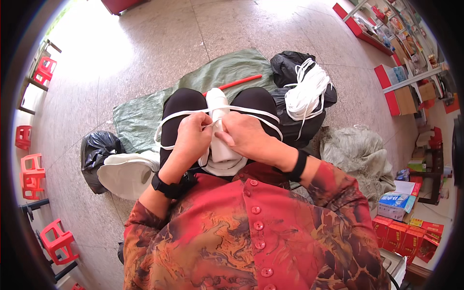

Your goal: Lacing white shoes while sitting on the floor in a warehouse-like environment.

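Note:
A white shoe (218, 99) rests between my black-trousered knees, its toe pointing away from me. My left hand (192, 137) is closed at the shoe's left side, thumb and fingers pinching a white shoelace (170, 116). Close beside it, my right hand (247, 136) pinches the lace too, its fingers bent over the shoe's upper. Long lace ends loop out across both thighs. The exact spot where the lace meets the shoe is hidden by my fingers.
A bundle of white laces (305, 93) lies on black plastic bags (286, 68) at the right. More white shoes (126, 178) sit at the left by a black bag (99, 151). A red stick (238, 82) lies on a green woven sheet (205, 75). A pale sack (358, 151) stands right.

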Demonstrator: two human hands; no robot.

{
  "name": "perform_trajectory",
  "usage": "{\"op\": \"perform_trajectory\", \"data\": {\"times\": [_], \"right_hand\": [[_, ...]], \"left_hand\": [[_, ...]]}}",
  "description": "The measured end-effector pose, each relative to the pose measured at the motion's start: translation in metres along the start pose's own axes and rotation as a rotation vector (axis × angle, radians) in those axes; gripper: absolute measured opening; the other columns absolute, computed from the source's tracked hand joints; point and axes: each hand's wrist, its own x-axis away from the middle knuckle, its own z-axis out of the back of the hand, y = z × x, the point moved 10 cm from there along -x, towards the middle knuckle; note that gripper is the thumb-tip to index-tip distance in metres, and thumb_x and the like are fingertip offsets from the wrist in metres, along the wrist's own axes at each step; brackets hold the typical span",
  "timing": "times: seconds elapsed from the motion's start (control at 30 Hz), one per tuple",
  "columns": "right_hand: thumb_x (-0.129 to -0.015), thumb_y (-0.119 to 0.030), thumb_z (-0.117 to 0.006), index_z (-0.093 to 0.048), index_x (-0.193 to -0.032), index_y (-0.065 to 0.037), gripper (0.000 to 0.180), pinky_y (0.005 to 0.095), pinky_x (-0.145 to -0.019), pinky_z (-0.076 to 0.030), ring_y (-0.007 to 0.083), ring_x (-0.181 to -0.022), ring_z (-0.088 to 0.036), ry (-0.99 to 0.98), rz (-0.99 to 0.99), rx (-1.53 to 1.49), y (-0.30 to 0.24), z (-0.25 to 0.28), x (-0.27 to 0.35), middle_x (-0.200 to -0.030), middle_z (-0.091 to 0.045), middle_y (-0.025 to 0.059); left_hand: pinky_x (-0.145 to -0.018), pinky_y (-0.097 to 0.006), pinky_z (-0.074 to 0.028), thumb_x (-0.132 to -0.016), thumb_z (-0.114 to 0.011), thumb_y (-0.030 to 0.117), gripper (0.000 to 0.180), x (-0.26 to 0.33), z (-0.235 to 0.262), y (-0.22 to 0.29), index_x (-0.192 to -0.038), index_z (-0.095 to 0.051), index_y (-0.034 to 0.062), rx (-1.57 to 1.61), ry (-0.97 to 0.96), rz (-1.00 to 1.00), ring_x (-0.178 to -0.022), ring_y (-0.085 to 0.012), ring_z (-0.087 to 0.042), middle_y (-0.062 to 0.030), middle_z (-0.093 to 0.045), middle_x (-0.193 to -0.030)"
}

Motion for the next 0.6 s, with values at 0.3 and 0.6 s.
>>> {"op": "perform_trajectory", "data": {"times": [0.3,0.6], "right_hand": [[-0.078,-0.010,-0.061,-0.067,-0.083,0.000,0.013,0.0462,-0.066,-0.055,0.0387,-0.076,-0.069,-0.057,-0.053,0.048,0.003,-0.024,-0.020,-0.080,-0.067,0.0231],[-0.088,-0.017,-0.063,-0.060,-0.081,-0.002,0.016,0.0441,-0.064,-0.047,0.0374,-0.073,-0.060,-0.115,-0.239,-0.112,0.038,0.074,0.021,-0.077,-0.059,0.0183]], "left_hand": [[-0.079,-0.044,-0.050,-0.078,-0.063,0.003,0.020,0.003,0.002,0.010,-0.097,-0.064,-0.0019,-0.061,0.049,-0.081,-0.088,-0.0369,-0.063,-0.0202,-0.065,-0.091],[-0.084,-0.042,-0.045,-0.077,-0.078,0.022,0.041,0.000,0.002,0.034,-0.101,-0.053,-0.0005,-0.298,0.069,-0.159,-0.096,-0.0355,-0.056,-0.0178,-0.055,-0.100]]}}
